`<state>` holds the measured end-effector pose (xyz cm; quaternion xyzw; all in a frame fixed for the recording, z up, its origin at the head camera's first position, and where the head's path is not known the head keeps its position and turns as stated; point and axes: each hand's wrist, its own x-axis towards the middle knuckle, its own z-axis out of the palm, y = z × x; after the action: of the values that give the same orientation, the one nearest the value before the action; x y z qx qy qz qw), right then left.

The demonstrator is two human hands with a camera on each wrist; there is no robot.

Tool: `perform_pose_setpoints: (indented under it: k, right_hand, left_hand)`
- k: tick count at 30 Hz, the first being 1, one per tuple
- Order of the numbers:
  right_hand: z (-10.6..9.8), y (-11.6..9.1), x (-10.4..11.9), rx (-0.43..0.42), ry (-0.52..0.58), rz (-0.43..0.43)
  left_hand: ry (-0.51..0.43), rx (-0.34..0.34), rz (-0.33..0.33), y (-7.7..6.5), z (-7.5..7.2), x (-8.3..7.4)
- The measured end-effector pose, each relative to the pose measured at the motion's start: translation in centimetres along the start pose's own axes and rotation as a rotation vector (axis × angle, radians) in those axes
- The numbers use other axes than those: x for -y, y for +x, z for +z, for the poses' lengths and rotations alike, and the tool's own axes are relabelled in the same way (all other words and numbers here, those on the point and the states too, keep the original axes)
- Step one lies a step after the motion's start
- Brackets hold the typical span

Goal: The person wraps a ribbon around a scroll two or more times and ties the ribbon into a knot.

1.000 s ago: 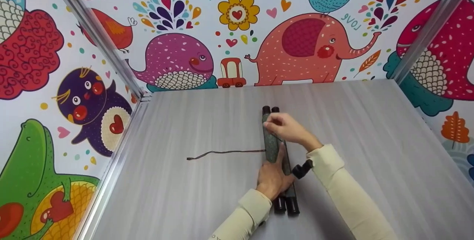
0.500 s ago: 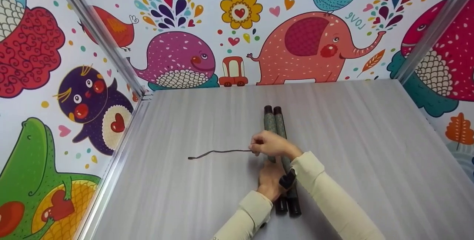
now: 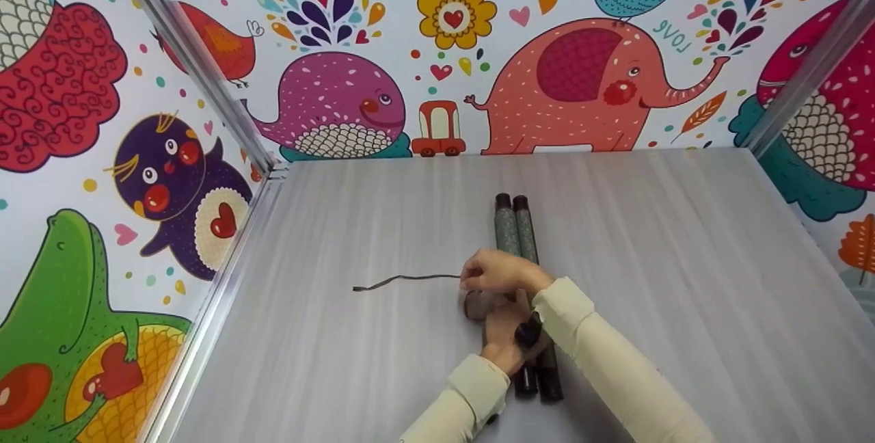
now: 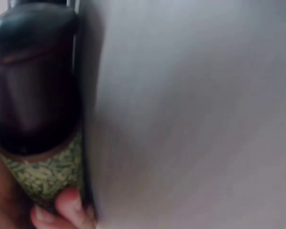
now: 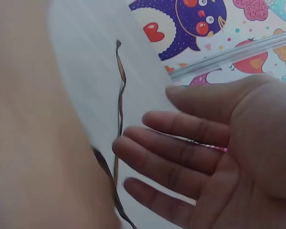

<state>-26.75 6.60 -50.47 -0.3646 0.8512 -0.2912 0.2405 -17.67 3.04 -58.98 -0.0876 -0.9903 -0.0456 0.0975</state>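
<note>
Two scrolls lie side by side, the left scroll and the right scroll, both green-patterned with dark knobbed ends. My left hand holds the left scroll; in the left wrist view its fingertips curl round the patterned roll below a dark knob. My right hand is just above it, over the rolls. A thin brown ribbon runs left from under the right fingers. In the right wrist view these fingers are slightly bent and apart, with the ribbon passing behind them.
The grey wood-grain table extends on both sides of the scrolls. Printed cartoon walls and metal posts bound its back and sides. A black wrist camera on the right wrist overlaps the left hand in the head view.
My right hand has come down and left from the scrolls' upper part to the ribbon. My left hand stays around the lower middle of the rolls. The head view has shifted slightly.
</note>
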Motion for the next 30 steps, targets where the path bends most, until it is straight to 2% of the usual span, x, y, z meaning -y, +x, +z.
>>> perform_pose_setpoints:
  k: [4, 10, 16, 20, 23, 28, 30]
  right_hand:
    - [-1.2, 0.6, -0.8, -0.043, -0.131, 0.065]
    - [-1.4, 1.7, -1.7, -0.001, -0.34, 0.179]
    - [-0.9, 2.8, -1.8, 0.066, -0.481, 0.239]
    - [-0.8, 3.2, -1.9, 0.079, -0.565, 0.202]
    - [-0.7, 3.4, -2.2, 0.082, -0.611, 0.172]
    - [-0.6, 3.5, -2.9, 0.067, -0.682, 0.108]
    - [-0.6, 3.5, -3.0, 0.069, -0.69, 0.085]
  left_hand:
    - [-0.219, 0.042, -0.05, 0.0, -0.6, 0.2]
    - [-0.399, 0.088, -0.139, -0.1, -1.0, 0.1]
    - [-0.388, 0.125, -0.197, 0.0, -0.9, 0.1]
    - [-0.378, 0.135, -0.209, 0.1, -1.0, 0.2]
    - [-0.369, 0.177, -0.229, 0.2, -1.0, 0.1]
    - [-0.296, 0.242, -0.232, 0.4, -1.0, -0.3]
    - [-0.251, 0.242, -0.206, 0.5, -1.0, -0.4]
